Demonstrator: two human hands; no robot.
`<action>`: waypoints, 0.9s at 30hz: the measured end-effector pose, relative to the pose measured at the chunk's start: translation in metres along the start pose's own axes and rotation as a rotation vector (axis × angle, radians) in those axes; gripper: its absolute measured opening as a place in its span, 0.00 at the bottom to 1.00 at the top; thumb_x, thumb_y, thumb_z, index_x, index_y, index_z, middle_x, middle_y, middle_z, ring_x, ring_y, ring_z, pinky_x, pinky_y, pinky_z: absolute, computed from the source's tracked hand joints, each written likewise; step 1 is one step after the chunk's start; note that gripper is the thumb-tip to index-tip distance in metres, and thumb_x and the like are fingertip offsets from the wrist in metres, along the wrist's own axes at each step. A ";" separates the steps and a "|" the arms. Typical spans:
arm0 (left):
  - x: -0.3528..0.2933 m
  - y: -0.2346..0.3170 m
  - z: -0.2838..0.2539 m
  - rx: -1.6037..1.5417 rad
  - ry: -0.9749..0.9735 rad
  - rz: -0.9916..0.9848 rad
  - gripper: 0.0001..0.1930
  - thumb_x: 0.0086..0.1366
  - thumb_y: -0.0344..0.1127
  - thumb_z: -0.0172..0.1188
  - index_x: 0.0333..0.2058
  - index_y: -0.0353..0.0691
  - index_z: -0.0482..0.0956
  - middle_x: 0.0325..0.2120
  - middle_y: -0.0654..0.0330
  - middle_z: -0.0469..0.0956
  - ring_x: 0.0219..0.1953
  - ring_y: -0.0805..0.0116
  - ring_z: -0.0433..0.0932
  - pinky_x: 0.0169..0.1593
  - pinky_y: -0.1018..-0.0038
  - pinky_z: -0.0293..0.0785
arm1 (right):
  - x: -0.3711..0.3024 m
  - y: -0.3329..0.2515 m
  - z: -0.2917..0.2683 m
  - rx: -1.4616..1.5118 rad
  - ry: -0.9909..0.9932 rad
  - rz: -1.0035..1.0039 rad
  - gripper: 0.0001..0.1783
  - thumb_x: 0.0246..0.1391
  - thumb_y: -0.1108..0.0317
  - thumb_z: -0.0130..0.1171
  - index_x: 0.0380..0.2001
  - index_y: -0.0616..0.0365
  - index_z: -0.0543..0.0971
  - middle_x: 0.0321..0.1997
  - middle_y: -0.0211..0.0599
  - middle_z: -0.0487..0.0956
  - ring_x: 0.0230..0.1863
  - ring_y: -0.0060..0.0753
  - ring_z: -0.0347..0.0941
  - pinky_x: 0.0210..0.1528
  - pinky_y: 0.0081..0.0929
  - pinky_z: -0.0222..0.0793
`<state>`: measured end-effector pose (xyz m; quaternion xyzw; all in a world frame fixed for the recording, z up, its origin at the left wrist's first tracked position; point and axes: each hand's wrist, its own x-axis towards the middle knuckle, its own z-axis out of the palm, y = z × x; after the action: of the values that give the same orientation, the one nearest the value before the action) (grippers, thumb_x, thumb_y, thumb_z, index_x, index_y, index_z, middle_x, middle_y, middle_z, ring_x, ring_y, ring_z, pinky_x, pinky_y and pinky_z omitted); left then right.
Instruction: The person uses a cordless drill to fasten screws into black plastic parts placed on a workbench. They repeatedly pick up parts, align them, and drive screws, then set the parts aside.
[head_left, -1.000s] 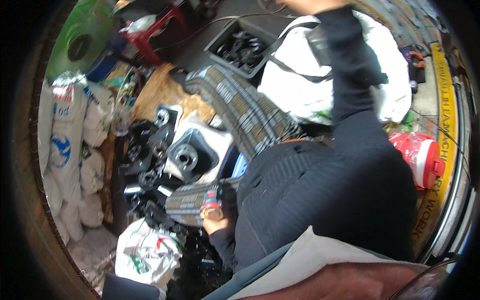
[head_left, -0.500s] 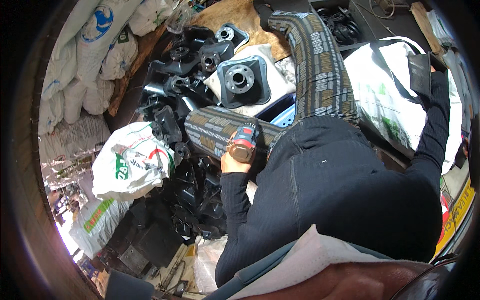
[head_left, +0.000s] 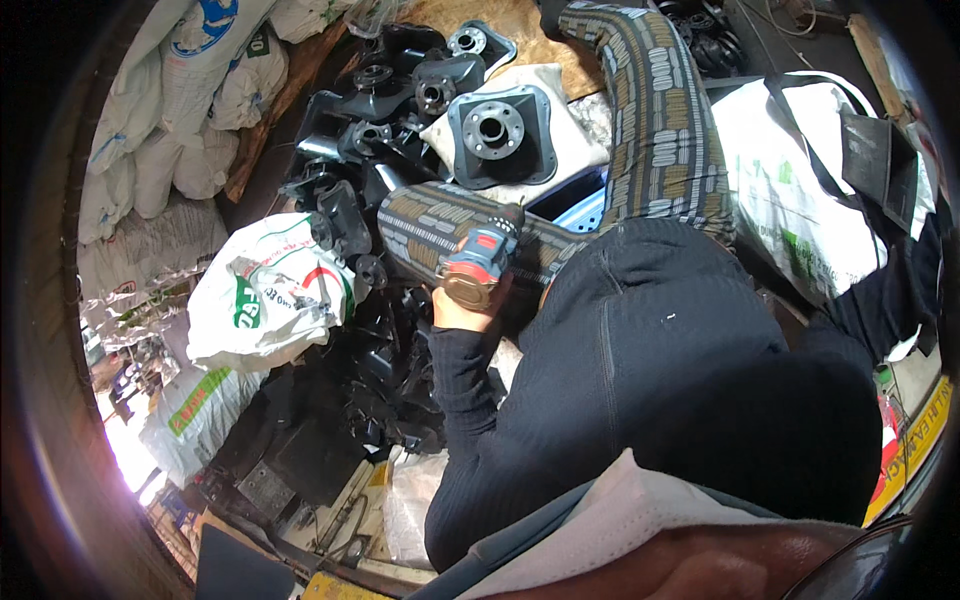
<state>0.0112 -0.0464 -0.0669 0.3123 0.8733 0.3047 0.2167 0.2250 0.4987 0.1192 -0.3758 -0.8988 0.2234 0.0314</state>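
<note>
My left hand [head_left: 462, 312] is wrapped round a red and grey cordless drill [head_left: 490, 255], close beside my bent leg. The drill's narrow tip points away from me, toward a black square metal part [head_left: 505, 165] with a round, drilled flange. That part lies flange up on a white pad [head_left: 585, 150], apart from the drill. On the right, my dark sleeve [head_left: 850, 315] reaches toward a white sack [head_left: 765, 190] and a dark box-shaped piece [head_left: 880, 165]. My right hand itself is not visible there.
Several black metal parts [head_left: 370, 135] are heaped ahead on the left. A crumpled white bag [head_left: 270, 300] lies at their near side, and stacked white sacks [head_left: 165, 100] line the left. Blue plastic [head_left: 575, 210] shows between my legs.
My right forearm has dropped away from the dark box-shaped piece, and the hand has gone out of sight. The drill has tilted in my left hand, its tip swinging rightward. The view has shifted slightly.
</note>
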 end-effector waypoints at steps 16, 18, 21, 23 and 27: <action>-0.001 0.042 -0.051 -0.716 0.040 -0.206 0.17 0.49 0.32 0.68 0.39 0.39 0.78 0.32 0.61 0.80 0.36 0.66 0.79 0.40 0.71 0.74 | 0.040 -0.172 0.318 1.180 -1.301 -0.416 0.38 0.53 0.61 0.56 0.65 0.48 0.52 0.42 0.34 0.80 0.19 0.04 0.56 0.19 0.05 0.49; 0.004 0.045 -0.050 -0.534 0.066 -0.166 0.17 0.48 0.32 0.68 0.39 0.40 0.79 0.32 0.61 0.80 0.36 0.66 0.79 0.40 0.71 0.74 | 0.042 -0.171 0.322 1.180 -1.327 -0.449 0.39 0.53 0.61 0.56 0.65 0.48 0.51 0.42 0.35 0.80 0.21 0.05 0.59 0.20 0.05 0.50; 0.014 0.055 -0.050 -0.368 0.024 -0.115 0.18 0.50 0.28 0.65 0.41 0.37 0.74 0.32 0.58 0.79 0.31 0.68 0.77 0.34 0.73 0.72 | 0.044 -0.173 0.320 1.212 -1.348 -0.427 0.43 0.50 0.61 0.59 0.65 0.50 0.50 0.40 0.38 0.80 0.32 0.12 0.71 0.24 0.04 0.54; 0.024 0.065 -0.051 -0.395 -0.031 -0.159 0.17 0.50 0.30 0.65 0.40 0.39 0.76 0.32 0.59 0.79 0.32 0.68 0.77 0.35 0.73 0.73 | 0.048 -0.169 0.319 1.209 -1.342 -0.417 0.42 0.50 0.61 0.59 0.65 0.50 0.50 0.40 0.39 0.80 0.36 0.14 0.73 0.25 0.04 0.55; 0.029 0.067 -0.051 -0.445 -0.112 -0.310 0.14 0.50 0.34 0.67 0.37 0.43 0.79 0.31 0.63 0.80 0.34 0.67 0.79 0.38 0.71 0.74 | 0.049 -0.166 0.327 1.230 -1.348 -0.450 0.40 0.52 0.63 0.56 0.65 0.50 0.50 0.41 0.40 0.80 0.36 0.15 0.73 0.26 0.05 0.58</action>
<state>-0.0105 -0.0056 0.0094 0.1359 0.8089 0.4344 0.3721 0.0066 0.3067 -0.1099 0.0980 -0.5033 0.8182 -0.2602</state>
